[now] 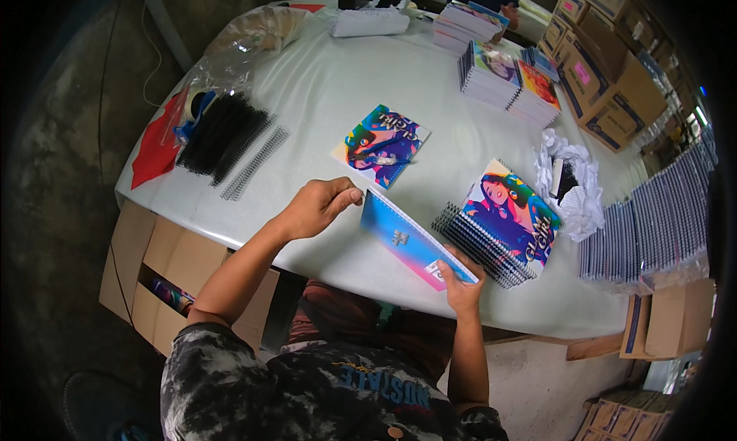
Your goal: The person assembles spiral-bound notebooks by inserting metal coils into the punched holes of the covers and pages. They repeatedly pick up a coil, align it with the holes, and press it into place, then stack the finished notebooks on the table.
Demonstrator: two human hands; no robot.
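Blue-and-pink notebook (414,245) being held tilted over the near edge of the white tabletop (322,88).
The left hand (318,207) fingers are pinching its upper corner; the right hand (461,284) fingers are gripping its lower end, beside a stack of spiral-bound notebooks (503,230).

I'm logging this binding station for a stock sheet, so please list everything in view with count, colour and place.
held notebook: one, blue-to-pink back cover, at the near table edge
loose cover: one, multicoloured, table centre
bound notebook stack: one stack, colourful top cover, right of the held notebook
far notebook stacks: several, far right of the table
binding coils: one heap, black, left side of the table
crumpled wrapping: one, white, right side
wrapped notebook packs: a row, count unclear, far right
cardboard boxes: several, brown, upper right
table: one, white
left hand: pinching the held notebook's top corner
right hand: gripping its lower end
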